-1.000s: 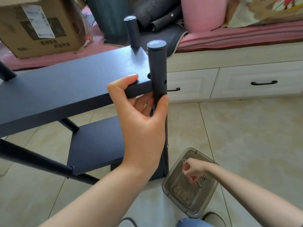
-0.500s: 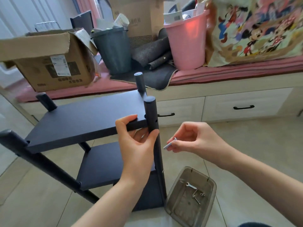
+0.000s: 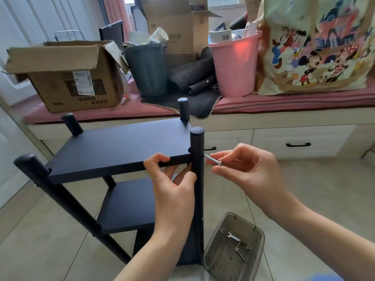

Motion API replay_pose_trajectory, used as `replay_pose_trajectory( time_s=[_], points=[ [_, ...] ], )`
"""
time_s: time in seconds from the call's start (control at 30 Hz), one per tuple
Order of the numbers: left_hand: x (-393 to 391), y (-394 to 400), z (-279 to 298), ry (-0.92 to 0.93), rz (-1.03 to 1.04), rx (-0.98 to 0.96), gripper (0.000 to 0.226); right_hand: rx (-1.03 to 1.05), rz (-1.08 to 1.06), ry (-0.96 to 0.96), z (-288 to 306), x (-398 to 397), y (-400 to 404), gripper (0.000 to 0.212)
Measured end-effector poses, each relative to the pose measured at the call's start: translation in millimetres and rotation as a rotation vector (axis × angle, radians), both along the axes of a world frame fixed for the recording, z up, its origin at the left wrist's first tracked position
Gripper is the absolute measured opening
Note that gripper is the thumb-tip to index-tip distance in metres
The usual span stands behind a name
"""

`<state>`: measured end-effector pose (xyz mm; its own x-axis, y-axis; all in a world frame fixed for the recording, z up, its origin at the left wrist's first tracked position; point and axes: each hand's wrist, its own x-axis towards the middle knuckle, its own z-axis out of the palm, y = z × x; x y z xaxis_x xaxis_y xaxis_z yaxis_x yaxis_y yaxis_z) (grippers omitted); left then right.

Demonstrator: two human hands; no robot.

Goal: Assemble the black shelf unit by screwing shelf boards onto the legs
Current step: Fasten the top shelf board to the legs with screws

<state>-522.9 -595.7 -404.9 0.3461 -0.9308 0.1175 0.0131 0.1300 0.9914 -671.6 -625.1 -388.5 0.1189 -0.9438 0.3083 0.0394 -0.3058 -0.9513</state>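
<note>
The black shelf unit stands on the tiled floor, with a top shelf board and a lower shelf board set between round black legs. My left hand grips the front edge of the top board where it meets the near right leg. My right hand pinches a silver screw, whose tip sits at a hole in the right side of that leg. Three other legs rise at the board's other corners.
A clear plastic box with a small wrench and loose screws sits on the floor, low and right of the near leg. Behind, a pink-cushioned window seat carries a cardboard box, a grey bin, a pink bin and a cartoon bag. White drawers lie below it.
My right hand came up out of the plastic box with a screw and carried it to the hole in the near right leg. My left hand kept its hold on the board.
</note>
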Motion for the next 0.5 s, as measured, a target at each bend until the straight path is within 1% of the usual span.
replay_pose_trajectory(
  time_s=[0.1, 0.13, 0.23, 0.33, 0.4, 0.5],
  points=[
    [-3, 1, -4, 0.026, 0.053, 0.013, 0.039, 0.003, 0.001, -0.027, -3, 2, 0, 0.019],
    [-4, 0, -6, 0.071, 0.074, 0.032, 0.038, 0.0, -0.001, -0.031, -3, 3, 0, 0.019],
    [-8, -5, -11, 0.3, 0.099, 0.112, 0.036, -0.006, -0.013, -0.054, -6, 4, 0, 0.018],
    [-11, -11, -7, 0.426, 0.098, 0.152, 0.042, 0.002, -0.02, -0.107, -9, 5, 0, 0.018],
    [-12, -14, 0, 0.468, 0.068, 0.144, 0.04, 0.003, -0.022, -0.131, -10, 5, -1, 0.017],
    [-12, -19, 3, 0.478, 0.031, 0.147, 0.034, 0.003, -0.019, -0.164, -10, 6, -1, 0.017]
  ],
)
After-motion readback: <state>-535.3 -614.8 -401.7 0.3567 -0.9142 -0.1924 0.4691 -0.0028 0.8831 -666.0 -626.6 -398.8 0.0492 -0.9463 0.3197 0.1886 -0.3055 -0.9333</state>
